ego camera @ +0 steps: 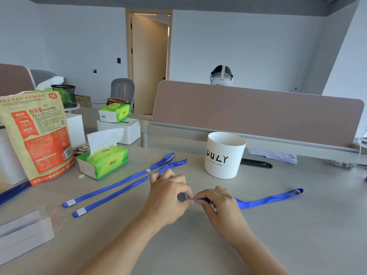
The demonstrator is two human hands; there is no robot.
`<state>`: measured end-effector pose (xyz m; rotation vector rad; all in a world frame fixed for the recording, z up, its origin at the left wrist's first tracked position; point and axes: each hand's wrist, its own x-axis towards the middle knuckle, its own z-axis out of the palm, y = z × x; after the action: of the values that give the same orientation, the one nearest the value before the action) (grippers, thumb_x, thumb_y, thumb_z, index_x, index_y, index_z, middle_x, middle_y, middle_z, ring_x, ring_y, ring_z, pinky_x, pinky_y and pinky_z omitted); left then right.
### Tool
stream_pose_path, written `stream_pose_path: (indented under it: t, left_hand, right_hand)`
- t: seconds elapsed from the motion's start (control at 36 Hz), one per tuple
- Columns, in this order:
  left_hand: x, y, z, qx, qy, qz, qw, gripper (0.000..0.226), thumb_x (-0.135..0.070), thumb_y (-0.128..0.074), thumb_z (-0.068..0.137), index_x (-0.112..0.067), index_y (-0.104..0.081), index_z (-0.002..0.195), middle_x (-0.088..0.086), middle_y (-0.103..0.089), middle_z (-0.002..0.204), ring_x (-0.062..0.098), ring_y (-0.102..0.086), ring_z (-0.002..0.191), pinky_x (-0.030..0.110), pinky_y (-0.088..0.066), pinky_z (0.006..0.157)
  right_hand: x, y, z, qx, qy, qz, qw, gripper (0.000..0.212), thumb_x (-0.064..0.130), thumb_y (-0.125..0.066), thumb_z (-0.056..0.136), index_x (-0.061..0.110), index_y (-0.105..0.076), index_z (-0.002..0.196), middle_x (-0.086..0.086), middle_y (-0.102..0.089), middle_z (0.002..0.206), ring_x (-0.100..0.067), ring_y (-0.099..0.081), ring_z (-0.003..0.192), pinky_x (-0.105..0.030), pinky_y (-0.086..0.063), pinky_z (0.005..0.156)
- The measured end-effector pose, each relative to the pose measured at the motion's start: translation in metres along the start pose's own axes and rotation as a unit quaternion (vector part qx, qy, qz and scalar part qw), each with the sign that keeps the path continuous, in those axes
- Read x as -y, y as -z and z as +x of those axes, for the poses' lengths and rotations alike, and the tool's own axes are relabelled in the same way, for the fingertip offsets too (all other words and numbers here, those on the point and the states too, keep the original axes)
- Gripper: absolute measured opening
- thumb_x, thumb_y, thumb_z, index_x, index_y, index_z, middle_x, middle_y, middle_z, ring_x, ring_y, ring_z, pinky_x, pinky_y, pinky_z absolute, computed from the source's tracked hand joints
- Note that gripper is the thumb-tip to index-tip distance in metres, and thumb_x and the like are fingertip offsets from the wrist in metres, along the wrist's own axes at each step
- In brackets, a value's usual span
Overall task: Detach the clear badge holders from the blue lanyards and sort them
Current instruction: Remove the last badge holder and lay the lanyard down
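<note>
My left hand (168, 192) and my right hand (218, 201) meet at the desk's middle. Between their fingertips is the small clear clip end (188, 196) of a blue lanyard (266, 199), whose strap trails right to a loop. The left hand pinches the clear part, the right hand grips the blue strap end. Two more blue lanyards (119, 183) lie side by side to the left, their white-tipped ends joined to clear badge holders (29, 225) at the left edge. The holders are transparent and hard to make out.
A white cup marked DULY (224, 155) stands behind my right hand. A green tissue pack (103, 161), an orange snack bag (37, 135) and white boxes crowd the left. A desk divider (256, 114) runs across the back, with a person behind it.
</note>
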<state>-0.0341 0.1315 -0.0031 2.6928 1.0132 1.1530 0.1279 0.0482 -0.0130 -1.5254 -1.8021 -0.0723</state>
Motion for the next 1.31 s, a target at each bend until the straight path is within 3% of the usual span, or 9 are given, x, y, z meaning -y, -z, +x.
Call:
stream_pose_path:
  t: [0.14, 0.47, 0.58, 0.64, 0.75, 0.83, 0.94, 1.08, 1.31]
  left_hand:
    - [0.000, -0.001, -0.001, -0.003, 0.003, -0.010, 1.000, 0.019, -0.048, -0.075, 0.069, -0.032, -0.066, 0.070, -0.020, -0.057, 0.071, 0.002, -0.042, 0.084, 0.030, -0.021, 0.081]
    - [-0.005, 0.004, 0.001, 0.012, 0.026, -0.047, 0.999, 0.024, -0.056, -0.055, 0.070, -0.036, -0.067, 0.075, -0.022, -0.060, 0.077, 0.003, -0.048, 0.089, 0.029, -0.022, 0.083]
    - [-0.007, 0.003, 0.001, 0.015, 0.057, -0.066, 0.996, 0.018, -0.050, -0.065, 0.070, -0.033, -0.067, 0.073, -0.021, -0.062, 0.078, 0.002, -0.048, 0.090, 0.026, -0.021, 0.083]
    - [-0.008, 0.006, 0.003, 0.041, 0.073, -0.071, 0.994, 0.011, -0.045, -0.070, 0.074, -0.034, -0.069, 0.074, -0.018, -0.064, 0.080, 0.002, -0.049, 0.089, 0.026, -0.021, 0.084]
    - [-0.006, 0.016, 0.007, 0.146, 0.130, -0.102, 0.975, 0.006, -0.034, -0.069, 0.084, -0.036, -0.072, 0.089, -0.016, -0.067, 0.086, 0.003, -0.050, 0.095, 0.026, -0.031, 0.093]
    - [0.001, 0.028, 0.006, 0.182, 0.172, -0.145, 0.957, 0.022, -0.024, -0.063, 0.088, -0.046, -0.061, 0.090, -0.022, -0.068, 0.087, 0.013, -0.054, 0.105, 0.036, -0.048, 0.094]
    - [0.006, 0.049, 0.007, 0.154, 0.199, -0.129, 0.959, 0.023, -0.023, -0.053, 0.094, -0.042, -0.059, 0.082, -0.021, -0.067, 0.078, 0.018, -0.053, 0.097, 0.040, -0.048, 0.093]
    - [0.011, 0.082, 0.002, 0.070, 0.221, -0.031, 0.972, 0.032, -0.018, -0.043, 0.098, -0.037, -0.067, 0.088, -0.009, -0.061, 0.074, 0.004, -0.047, 0.077, 0.028, -0.030, 0.087]
    - [0.063, 0.120, -0.043, 0.050, 0.315, 0.047, 0.947, 0.040, -0.020, -0.040, 0.097, -0.042, -0.066, 0.076, -0.015, -0.070, 0.090, 0.007, -0.055, 0.094, 0.032, -0.028, 0.090]
  right_hand:
    - [0.000, -0.001, 0.001, -0.024, 0.008, -0.009, 1.000, 0.018, 0.017, -0.059, 0.089, 0.031, -0.067, 0.082, 0.034, -0.047, 0.064, -0.009, -0.043, 0.071, -0.023, -0.039, 0.067]
    - [-0.006, -0.003, 0.000, -0.032, -0.056, 0.053, 0.996, 0.018, 0.013, -0.063, 0.090, 0.028, -0.067, 0.080, 0.022, -0.064, 0.087, -0.014, -0.048, 0.077, -0.016, -0.038, 0.066]
    - [0.000, 0.000, 0.001, -0.013, -0.086, 0.111, 0.990, 0.014, 0.010, -0.065, 0.089, 0.020, -0.071, 0.081, 0.028, -0.061, 0.068, -0.007, -0.046, 0.061, -0.012, -0.035, 0.056]
    - [0.001, 0.002, 0.002, -0.003, -0.095, 0.136, 0.986, 0.011, 0.011, -0.065, 0.090, 0.016, -0.072, 0.084, 0.030, -0.057, 0.061, -0.008, -0.038, 0.054, -0.011, -0.032, 0.053]
    - [-0.003, 0.006, 0.004, 0.000, -0.094, 0.154, 0.983, 0.013, 0.017, -0.067, 0.089, 0.028, -0.073, 0.087, 0.018, -0.064, 0.088, -0.012, -0.037, 0.057, -0.013, -0.036, 0.058]
    - [-0.004, 0.011, 0.005, 0.010, -0.124, 0.171, 0.978, 0.013, 0.019, -0.072, 0.085, 0.031, -0.070, 0.091, 0.031, -0.060, 0.077, -0.007, -0.038, 0.056, -0.011, -0.037, 0.058]
    - [-0.004, 0.017, 0.008, 0.022, -0.135, 0.162, 0.977, 0.021, 0.026, -0.078, 0.078, 0.037, -0.066, 0.092, 0.024, -0.062, 0.090, -0.006, -0.039, 0.059, -0.011, -0.040, 0.060]
    - [-0.006, 0.023, 0.013, 0.080, -0.140, 0.119, 0.980, 0.010, 0.038, -0.075, 0.078, 0.034, -0.066, 0.079, 0.012, -0.051, 0.060, -0.005, -0.038, 0.051, -0.014, -0.034, 0.051]
    - [-0.031, 0.029, 0.011, 0.099, -0.180, 0.041, 0.978, 0.046, 0.042, -0.053, 0.094, 0.010, -0.056, 0.061, 0.007, -0.040, 0.044, -0.010, -0.032, 0.044, -0.025, -0.031, 0.050]
